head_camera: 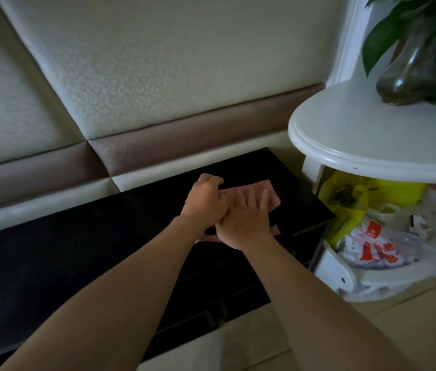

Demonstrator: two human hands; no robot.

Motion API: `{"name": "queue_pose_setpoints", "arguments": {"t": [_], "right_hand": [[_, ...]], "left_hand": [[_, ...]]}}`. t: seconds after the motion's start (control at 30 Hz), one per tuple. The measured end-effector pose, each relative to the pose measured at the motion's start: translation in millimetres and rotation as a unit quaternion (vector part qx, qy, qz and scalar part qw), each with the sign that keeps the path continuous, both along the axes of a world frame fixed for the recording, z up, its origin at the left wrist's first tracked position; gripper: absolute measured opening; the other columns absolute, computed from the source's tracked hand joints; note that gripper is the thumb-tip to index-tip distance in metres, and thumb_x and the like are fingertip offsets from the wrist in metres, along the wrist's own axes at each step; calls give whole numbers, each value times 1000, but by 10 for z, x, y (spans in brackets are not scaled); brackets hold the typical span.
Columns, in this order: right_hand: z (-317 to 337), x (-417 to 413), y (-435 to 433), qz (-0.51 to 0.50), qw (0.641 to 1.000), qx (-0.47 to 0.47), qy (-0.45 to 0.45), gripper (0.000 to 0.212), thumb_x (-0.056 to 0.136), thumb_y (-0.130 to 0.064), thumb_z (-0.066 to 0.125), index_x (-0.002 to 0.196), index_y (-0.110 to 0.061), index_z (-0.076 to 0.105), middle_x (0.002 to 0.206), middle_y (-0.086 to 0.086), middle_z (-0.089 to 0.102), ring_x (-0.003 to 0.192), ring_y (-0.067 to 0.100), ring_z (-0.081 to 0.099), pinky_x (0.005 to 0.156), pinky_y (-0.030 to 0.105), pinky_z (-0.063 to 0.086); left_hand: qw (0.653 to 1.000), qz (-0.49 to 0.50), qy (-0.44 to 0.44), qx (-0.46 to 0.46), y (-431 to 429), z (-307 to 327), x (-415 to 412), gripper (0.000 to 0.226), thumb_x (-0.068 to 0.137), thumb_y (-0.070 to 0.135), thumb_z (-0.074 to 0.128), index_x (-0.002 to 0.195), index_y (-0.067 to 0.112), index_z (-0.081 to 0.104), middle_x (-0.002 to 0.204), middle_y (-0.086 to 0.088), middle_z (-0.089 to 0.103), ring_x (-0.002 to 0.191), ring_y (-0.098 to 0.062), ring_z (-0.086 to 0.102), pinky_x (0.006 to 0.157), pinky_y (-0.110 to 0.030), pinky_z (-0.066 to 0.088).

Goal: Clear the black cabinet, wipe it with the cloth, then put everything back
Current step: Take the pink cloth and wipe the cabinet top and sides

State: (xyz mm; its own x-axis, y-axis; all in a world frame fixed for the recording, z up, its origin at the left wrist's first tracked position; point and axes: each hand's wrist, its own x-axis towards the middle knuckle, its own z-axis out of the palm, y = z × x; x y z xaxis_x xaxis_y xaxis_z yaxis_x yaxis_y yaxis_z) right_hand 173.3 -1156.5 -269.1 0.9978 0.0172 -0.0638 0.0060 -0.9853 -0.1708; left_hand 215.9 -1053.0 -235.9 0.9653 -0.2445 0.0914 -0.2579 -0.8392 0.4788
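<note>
Head view.

1. Two bare forearms (136, 303): they enter from the lower edge and converge toward the middle of the frame, above the cabinet top.
2. Right hand (246, 219): palm down, fingers straight and slightly spread, pressed flat on the cloth. Its thumb side overlaps the left hand.
3. Left hand (204, 200): just left of the right hand and touching it. The fingers are curled over and grip the cloth's left edge.
4. Cloth (271, 192): pink, lying flat on the cabinet top near its right end. Most of it is covered by the hands. A strip shows beyond the right fingertips and a small piece shows below the wrists.
5. Black cabinet (77, 250): long and low, set against the wall and running from the left edge toward the right. Nothing but the cloth and hands rests on the part of the top that shows. The front face is dark and its detail is unclear.
6. Padded wall (158, 62): cream textured panels crossed by a brown band (184, 135) behind the cabinet.
7. White stand (345, 145): round-shelved, just right of the cabinet. A glass vase (409, 76) with green leaves (398, 28) stands on the upper shelf.
8. Lower shelf of the stand: holds a yellow bag (345, 210) and a white bag (372, 247) with red print, crumpled together.
9. Floor tiles (398, 311): pale, at the lower right.
</note>
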Motion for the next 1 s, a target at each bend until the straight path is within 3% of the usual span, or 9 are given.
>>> {"name": "queue_pose_setpoints", "arguments": {"t": [0.07,0.17,0.3,0.43,0.67,1.0], "right_hand": [[-36,10,65,13,1000,-13,7,75,97,-67,18,161,-29,11,169,10,1,153,40,-6,117,65,-13],[-44,26,45,20,999,-1,30,75,95,-71,14,160,-35,2,169,7,-10,152,40,-15,117,66,-10],[-43,-90,-163,23,1000,-2,21,73,96,-72,13,159,-37,1,169,3,-8,153,37,-13,117,66,-9],[-70,-304,-551,10,1000,-1,9,62,96,-71,10,154,-51,8,170,1,-4,154,34,-10,118,64,-9],[-104,-515,-1046,-32,999,-6,26,60,97,-69,12,153,-56,-6,170,-3,-9,154,30,-12,119,61,-9],[-66,52,-1094,-13,999,-8,38,61,96,-69,9,152,-57,-10,169,-4,-12,154,30,-17,119,60,-13]], "left_hand": [[999,1,-10,41,67,30,53,47,95,16,51,142,9,52,147,-8,45,130,-29,48,106,-43,45],[994,-6,-25,103,73,53,85,48,96,20,50,143,12,51,147,-8,44,130,-31,47,106,-46,43],[992,-42,-40,114,-126,59,3,46,98,27,45,142,16,53,147,-6,46,129,-30,48,106,-44,40],[993,-59,-46,95,-351,67,-54,46,99,34,42,140,17,55,145,-6,47,128,-29,49,106,-44,40],[987,-97,-45,119,-471,46,-5,47,101,37,40,142,17,52,146,-7,46,129,-30,47,106,-44,38],[986,-81,-51,134,-339,12,427,45,102,33,39,140,16,54,142,-8,50,127,-31,49,104,-45,39]]}}
